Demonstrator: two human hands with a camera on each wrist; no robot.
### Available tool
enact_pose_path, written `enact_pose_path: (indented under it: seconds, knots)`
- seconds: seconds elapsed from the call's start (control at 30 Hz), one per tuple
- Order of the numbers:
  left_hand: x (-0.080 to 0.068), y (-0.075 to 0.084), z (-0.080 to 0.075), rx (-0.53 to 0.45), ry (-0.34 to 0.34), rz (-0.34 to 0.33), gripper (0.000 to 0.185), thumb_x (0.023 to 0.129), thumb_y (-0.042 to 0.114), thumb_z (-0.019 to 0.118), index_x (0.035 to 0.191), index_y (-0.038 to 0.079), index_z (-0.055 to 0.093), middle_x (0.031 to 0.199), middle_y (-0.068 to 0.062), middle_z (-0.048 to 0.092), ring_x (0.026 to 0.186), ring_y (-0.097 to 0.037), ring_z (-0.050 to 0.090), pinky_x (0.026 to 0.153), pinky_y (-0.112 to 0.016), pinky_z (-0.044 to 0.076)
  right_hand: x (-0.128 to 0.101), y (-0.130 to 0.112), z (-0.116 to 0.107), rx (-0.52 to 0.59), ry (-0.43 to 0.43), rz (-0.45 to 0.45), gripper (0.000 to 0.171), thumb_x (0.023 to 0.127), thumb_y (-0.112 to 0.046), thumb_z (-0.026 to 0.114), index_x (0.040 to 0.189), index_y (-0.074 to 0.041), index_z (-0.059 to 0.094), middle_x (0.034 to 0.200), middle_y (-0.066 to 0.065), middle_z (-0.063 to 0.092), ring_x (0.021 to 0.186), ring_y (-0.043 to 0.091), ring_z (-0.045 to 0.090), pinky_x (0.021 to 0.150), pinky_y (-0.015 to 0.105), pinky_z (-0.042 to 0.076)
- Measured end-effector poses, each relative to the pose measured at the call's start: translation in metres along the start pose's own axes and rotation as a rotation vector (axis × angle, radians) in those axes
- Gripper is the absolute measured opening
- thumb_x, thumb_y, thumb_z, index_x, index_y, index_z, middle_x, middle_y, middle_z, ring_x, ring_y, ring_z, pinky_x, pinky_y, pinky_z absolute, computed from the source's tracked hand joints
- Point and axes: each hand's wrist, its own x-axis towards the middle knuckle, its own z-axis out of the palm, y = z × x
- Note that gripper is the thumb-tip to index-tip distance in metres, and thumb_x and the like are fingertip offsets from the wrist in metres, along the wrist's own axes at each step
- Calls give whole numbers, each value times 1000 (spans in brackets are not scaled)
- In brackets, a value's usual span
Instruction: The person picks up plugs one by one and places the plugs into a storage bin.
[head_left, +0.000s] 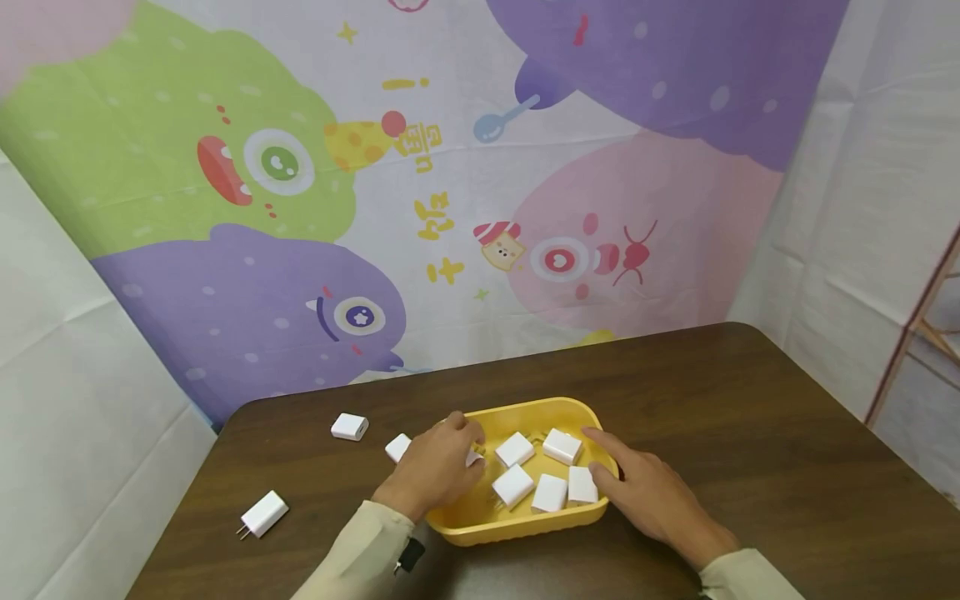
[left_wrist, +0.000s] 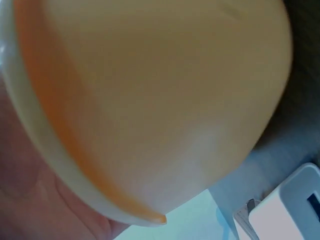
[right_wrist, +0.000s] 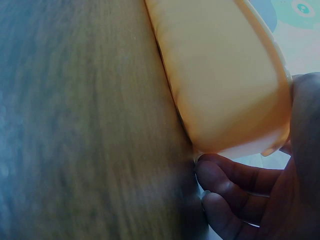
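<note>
A yellow plastic basket (head_left: 525, 525) stands on the table with several white charger plugs (head_left: 513, 486) lying loose inside. My left hand (head_left: 438, 462) reaches over its left rim, fingers curled down around a white charger plug (head_left: 472, 457) that is mostly hidden by them. At the opposite end my right hand (head_left: 652, 492) grips the basket, thumb at the inner side of the rim. In the right wrist view its other fingers (right_wrist: 235, 182) curl against the outside wall, low by the tabletop. The left wrist view is mostly filled by the basket's outer wall (left_wrist: 165, 100).
Left of the basket, three more charger plugs rest on the brown table (head_left: 720, 392): one (head_left: 397, 447) partly behind my left hand, one (head_left: 349, 427) farther back, and one (head_left: 264, 512) with prongs toward the front left. A cartoon-printed cloth (head_left: 450, 192) hangs behind the table.
</note>
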Motion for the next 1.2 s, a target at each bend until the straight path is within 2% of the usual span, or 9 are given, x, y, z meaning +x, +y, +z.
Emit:
enact_pose_path:
  seconds: [0.17, 0.33, 0.47, 0.57, 0.63, 0.83, 0.9, 1.03, 1.2]
  knots:
    - [-3, 0, 0, 30, 73, 75, 16, 87, 20, 69, 100, 10, 71, 97, -5, 61, 67, -15, 57, 61, -33, 51, 0, 0, 0, -2, -6, 7, 51, 101, -42, 55, 150, -32, 46, 140, 6, 58, 115, 27, 60, 93, 58, 46]
    - [-5, -2, -5, 49, 149, 105, 21, 86, 22, 71, 104, 11, 71, 95, -2, 62, 62, -14, 56, 59, -33, 49, 0, 1, 0, 1, -11, 17, 51, 101, -40, 56, 150, -32, 46, 133, 2, 61, 93, 19, 57, 86, 51, 47]
    - [-10, -7, -6, 74, 210, 118, 23, 84, 20, 71, 106, 12, 70, 94, -1, 63, 61, -14, 56, 59, -34, 49, 0, 2, 0, -7, 3, 5, 50, 101, -39, 56, 150, -31, 47, 134, 4, 61, 102, 21, 61, 88, 53, 47]
    - [-15, -12, -5, 69, 244, 110, 23, 84, 19, 72, 107, 13, 70, 94, 0, 63, 65, -14, 58, 60, -34, 50, 0, 2, 1, -8, 8, -4, 50, 101, -40, 56, 150, -31, 47, 139, 6, 59, 117, 28, 60, 93, 58, 46]
    - [-19, -14, -5, 54, 259, 99, 24, 83, 19, 72, 106, 13, 70, 96, 0, 63, 71, -15, 60, 63, -35, 51, 0, 1, 1, -7, 5, -3, 51, 101, -41, 56, 150, -31, 47, 140, 6, 58, 119, 30, 59, 94, 58, 45]
    - [-28, -21, -4, 19, 300, 76, 23, 82, 17, 72, 104, 14, 70, 101, 0, 62, 86, -17, 63, 70, -37, 54, 1, 1, 0, -5, 3, -4, 51, 101, -41, 55, 150, -32, 47, 139, 6, 59, 105, 23, 61, 89, 55, 47]
    - [-31, -23, -4, 17, 324, 78, 21, 82, 16, 72, 103, 14, 71, 102, 0, 62, 87, -16, 62, 69, -36, 54, 1, 1, 0, -4, 4, -4, 50, 101, -41, 55, 150, -32, 47, 138, 6, 59, 104, 23, 61, 89, 55, 48]
    - [-36, -30, -3, 31, 380, 73, 21, 81, 14, 71, 102, 14, 70, 102, 1, 62, 85, -14, 60, 64, -34, 53, 1, 1, 0, -8, -2, -2, 50, 101, -41, 55, 150, -31, 47, 140, 7, 58, 115, 28, 61, 92, 58, 47]
    - [-42, -37, -1, 33, 441, 36, 22, 87, 19, 68, 107, 13, 70, 100, 0, 62, 75, -11, 55, 57, -32, 50, 0, 1, -1, -1, -10, 1, 51, 101, -42, 55, 150, -31, 47, 140, 6, 58, 109, 24, 61, 91, 57, 47]
